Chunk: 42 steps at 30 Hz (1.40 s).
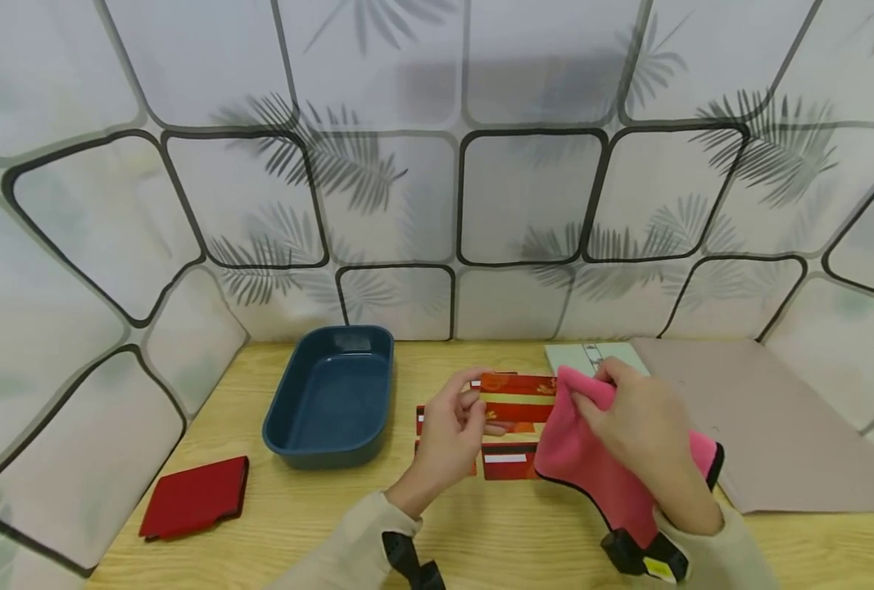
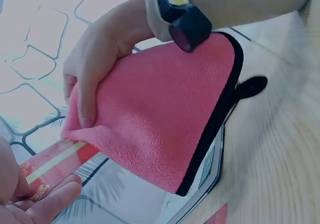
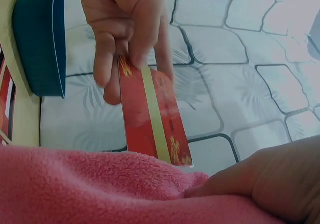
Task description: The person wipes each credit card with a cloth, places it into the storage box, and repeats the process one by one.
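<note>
My left hand (image 1: 447, 430) pinches a red card (image 3: 145, 114) with a pale gold stripe by one end, above the table. Fingers and thumb of my right hand (image 1: 639, 422) grip a fluffy pink cloth (image 2: 150, 114) with black edging, which hangs down beneath that hand. The upper edge of the cloth meets the card's far end in the head view. Below the card, more red cards with white strips lie on the table, one of them (image 1: 509, 463) partly covered by the cloth.
A deep blue tray (image 1: 326, 459) stands left of the cards. Farther left lies a red wallet-like case (image 1: 196, 498). At the right are a greyish-pink board (image 1: 768, 426) and a pale green item (image 1: 565, 357), on a wooden table (image 1: 319, 512) backed by a patterned curtain.
</note>
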Each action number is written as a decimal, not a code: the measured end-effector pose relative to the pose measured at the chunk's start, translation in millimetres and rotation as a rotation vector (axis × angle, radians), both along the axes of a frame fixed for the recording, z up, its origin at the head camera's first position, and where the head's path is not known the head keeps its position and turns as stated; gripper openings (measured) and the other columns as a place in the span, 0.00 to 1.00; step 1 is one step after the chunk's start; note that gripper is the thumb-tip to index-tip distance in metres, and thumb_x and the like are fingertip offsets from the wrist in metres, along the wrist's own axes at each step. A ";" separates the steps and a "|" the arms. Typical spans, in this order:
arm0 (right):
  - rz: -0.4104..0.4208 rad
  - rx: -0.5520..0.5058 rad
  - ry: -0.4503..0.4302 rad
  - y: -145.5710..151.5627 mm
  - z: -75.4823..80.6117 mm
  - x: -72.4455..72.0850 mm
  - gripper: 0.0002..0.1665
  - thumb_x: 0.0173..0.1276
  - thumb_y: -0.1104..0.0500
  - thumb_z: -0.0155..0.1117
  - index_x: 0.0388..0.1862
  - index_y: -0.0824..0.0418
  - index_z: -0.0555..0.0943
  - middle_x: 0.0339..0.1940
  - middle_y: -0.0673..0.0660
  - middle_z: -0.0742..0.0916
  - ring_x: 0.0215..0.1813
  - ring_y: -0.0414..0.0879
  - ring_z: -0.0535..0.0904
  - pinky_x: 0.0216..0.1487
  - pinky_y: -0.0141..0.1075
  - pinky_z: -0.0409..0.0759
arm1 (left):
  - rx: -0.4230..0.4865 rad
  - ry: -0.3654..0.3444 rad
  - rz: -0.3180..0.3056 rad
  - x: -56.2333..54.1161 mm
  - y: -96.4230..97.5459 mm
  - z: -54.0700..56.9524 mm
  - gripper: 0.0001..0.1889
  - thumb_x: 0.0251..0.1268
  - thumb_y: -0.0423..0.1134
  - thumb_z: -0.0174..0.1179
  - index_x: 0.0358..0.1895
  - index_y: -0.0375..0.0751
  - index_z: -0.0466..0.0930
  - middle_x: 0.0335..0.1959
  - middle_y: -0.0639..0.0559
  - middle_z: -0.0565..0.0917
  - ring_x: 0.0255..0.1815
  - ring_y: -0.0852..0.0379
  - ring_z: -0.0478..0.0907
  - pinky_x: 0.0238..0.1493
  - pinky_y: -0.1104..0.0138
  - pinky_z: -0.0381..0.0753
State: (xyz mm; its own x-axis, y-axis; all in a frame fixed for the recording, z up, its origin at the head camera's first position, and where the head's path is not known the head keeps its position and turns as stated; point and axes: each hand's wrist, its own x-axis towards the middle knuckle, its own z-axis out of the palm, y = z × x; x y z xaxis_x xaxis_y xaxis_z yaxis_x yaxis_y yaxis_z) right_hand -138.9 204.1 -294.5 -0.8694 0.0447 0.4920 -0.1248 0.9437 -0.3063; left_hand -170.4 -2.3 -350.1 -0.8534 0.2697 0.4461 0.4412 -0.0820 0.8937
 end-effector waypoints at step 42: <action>0.037 -0.032 -0.070 11.3 7.1 -0.6 0.14 0.56 0.53 0.71 0.27 0.58 0.75 0.12 0.50 0.70 0.19 0.46 0.68 0.21 0.36 0.61 | -0.860 -0.216 0.494 -111.8 -34.3 -10.9 0.27 0.51 0.22 0.60 0.59 0.33 0.76 0.50 0.39 0.83 0.47 0.46 0.80 0.49 0.57 0.80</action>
State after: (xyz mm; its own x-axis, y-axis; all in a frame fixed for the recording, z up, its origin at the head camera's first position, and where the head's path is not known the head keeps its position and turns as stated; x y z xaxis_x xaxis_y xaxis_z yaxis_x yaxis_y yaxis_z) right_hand -139.5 215.4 -287.4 -0.9032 0.0266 0.4285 -0.1367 0.9283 -0.3458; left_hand -282.1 -36.6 -361.0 -0.9957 0.0222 0.0900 0.0740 0.7745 0.6282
